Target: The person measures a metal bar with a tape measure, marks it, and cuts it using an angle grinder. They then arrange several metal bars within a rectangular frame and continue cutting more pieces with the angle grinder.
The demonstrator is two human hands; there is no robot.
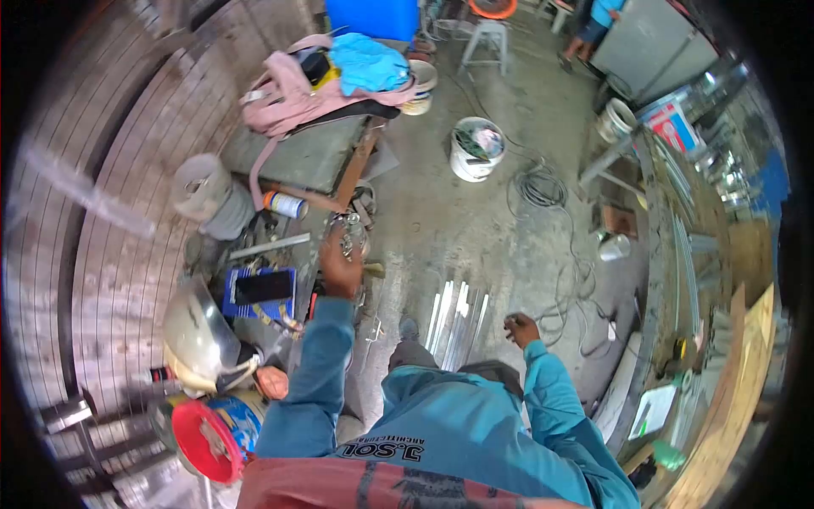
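My left hand (342,265) reaches over the cluttered bench at the left, its fingers at a small pile of metal parts (349,231); whether it grips any of them cannot be made out. Below it on the bench, a dark phone (263,288) lies on a blue box (288,307). An orange-and-white can (286,204) lies on its side near the hand, above a metal bar (270,246). My right hand (521,329) hangs at the right of my body with its fingers curled; what they hold, if anything, is too small to name.
Metal strips (458,318) lie on the floor before my feet. Beyond are a white bucket (476,150), a coiled cable (541,188) and a stool (487,44). A workbench (649,246) runs along the right. A person (593,27) stands at the far right.
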